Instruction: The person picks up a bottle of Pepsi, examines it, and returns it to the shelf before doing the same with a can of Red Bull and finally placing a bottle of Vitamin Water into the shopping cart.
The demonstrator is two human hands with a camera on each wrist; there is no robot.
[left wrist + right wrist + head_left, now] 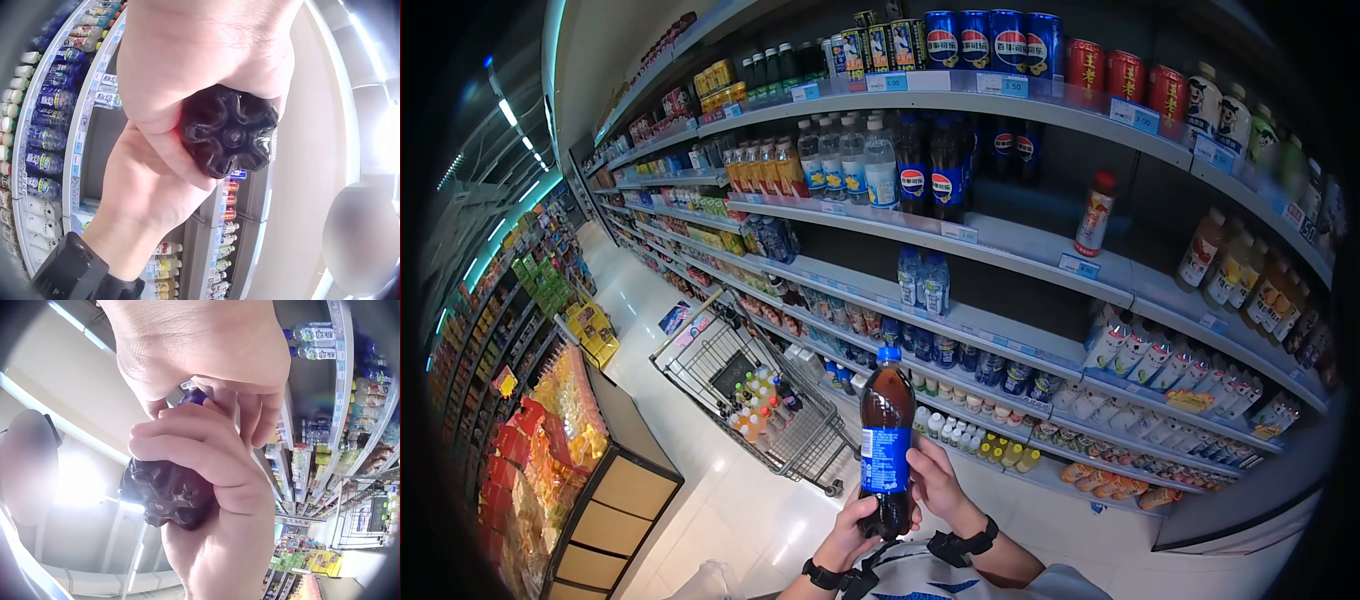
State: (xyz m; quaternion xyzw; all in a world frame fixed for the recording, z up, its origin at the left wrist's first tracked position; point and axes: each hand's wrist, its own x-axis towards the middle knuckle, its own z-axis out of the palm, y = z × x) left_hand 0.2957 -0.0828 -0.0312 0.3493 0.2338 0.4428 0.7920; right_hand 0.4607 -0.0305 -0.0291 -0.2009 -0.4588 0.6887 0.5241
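Note:
Both hands hold a large cola bottle [888, 400] upright before the body, its blue cap on and the printed text of its blue label facing me. My left hand [852, 527] grips the bottle low down, fingers wrapped round it just above the base. Higher up, my right hand [942, 487] holds the label's right side, with the thumb on the label. In the left wrist view the dark, lobed bottle base [232, 134] shows below the left palm. Left fingers [187, 447] curl across the bottle in the right wrist view, and the right fingers bend behind them.
Drink shelves [1020, 230] run along the right, with cola bottles [946, 180], blue cans [1010, 42] and a lone red-capped bottle [1095, 215]. A shopping cart [800, 450] with several bottles stands ahead to the left. Beyond it is a snack display [615, 500] beside the aisle.

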